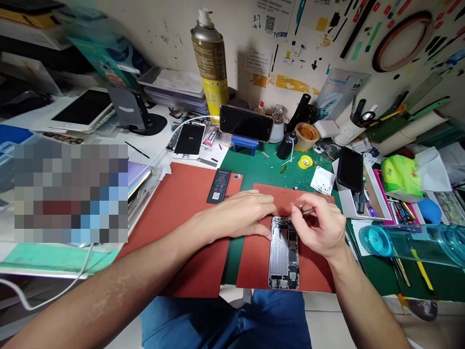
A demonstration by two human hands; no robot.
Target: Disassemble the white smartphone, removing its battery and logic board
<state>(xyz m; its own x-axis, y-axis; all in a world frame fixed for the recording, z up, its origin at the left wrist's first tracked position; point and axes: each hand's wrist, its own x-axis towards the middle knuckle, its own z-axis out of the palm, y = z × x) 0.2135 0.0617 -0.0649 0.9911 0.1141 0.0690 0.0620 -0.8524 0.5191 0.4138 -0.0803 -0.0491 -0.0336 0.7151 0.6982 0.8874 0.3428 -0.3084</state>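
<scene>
An opened phone (281,252) lies on a red-brown mat, its inner metal plate and boards showing. My left hand (254,213) is curled at its upper left, the thumb against the left edge and the fingers by the top corner. Over the top right end, my right hand (321,225) pinches a thin metal tool (308,211); its tip is hidden, so I cannot tell the exact kind. Beyond my left wrist lies a black phone battery (219,185) on the other mat.
A dark phone (247,123) rests on a blue stand (245,143). Behind it stands a spray can (210,63). A blue water bottle (410,245) lies at right, near a white box (378,194). A detached phone screen (189,139) sits back left.
</scene>
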